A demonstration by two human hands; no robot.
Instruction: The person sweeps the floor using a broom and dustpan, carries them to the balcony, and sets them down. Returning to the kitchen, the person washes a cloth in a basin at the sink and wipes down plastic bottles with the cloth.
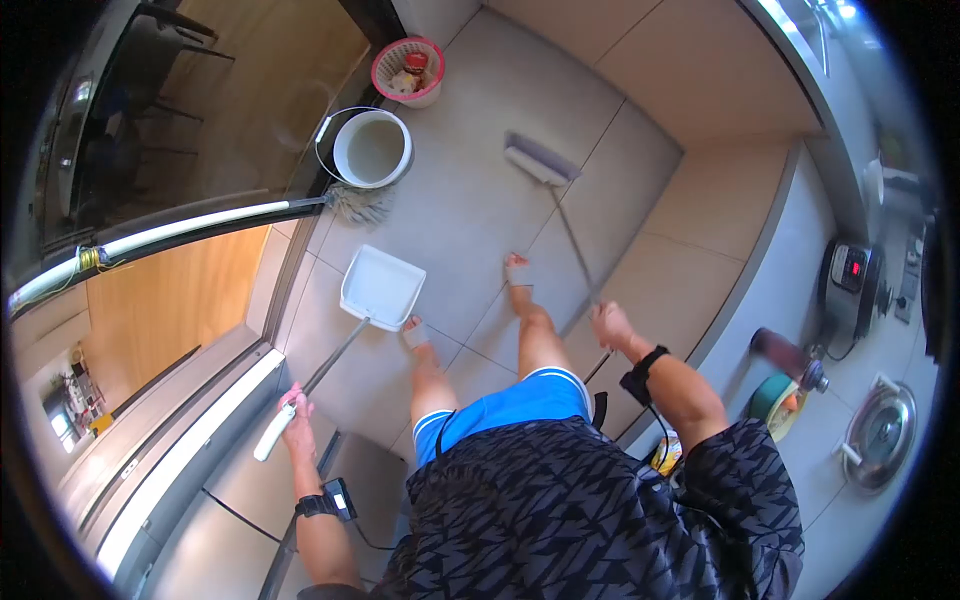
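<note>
My left hand (297, 420) is closed around the long handle of a white dustpan (383, 288), near the handle's white grip end. The pan rests on the tiled floor ahead of my left foot. In my right hand (611, 327) is the thin grey handle of a broom (541, 160), fingers wrapped round it. Its wide head, pale with grey bristles and slightly blurred, is at the floor beyond my right foot, well apart from the dustpan. Both wrists wear black straps with small devices and cables.
Beside the glass door stand a white bucket (373, 148) and a pink-rimmed basket (408, 72) with items inside. A mop (362, 203) leans by the bucket. Along the right runs a counter with a cooker (853, 278), a bottle (785, 357) and a lidded pan (880, 438).
</note>
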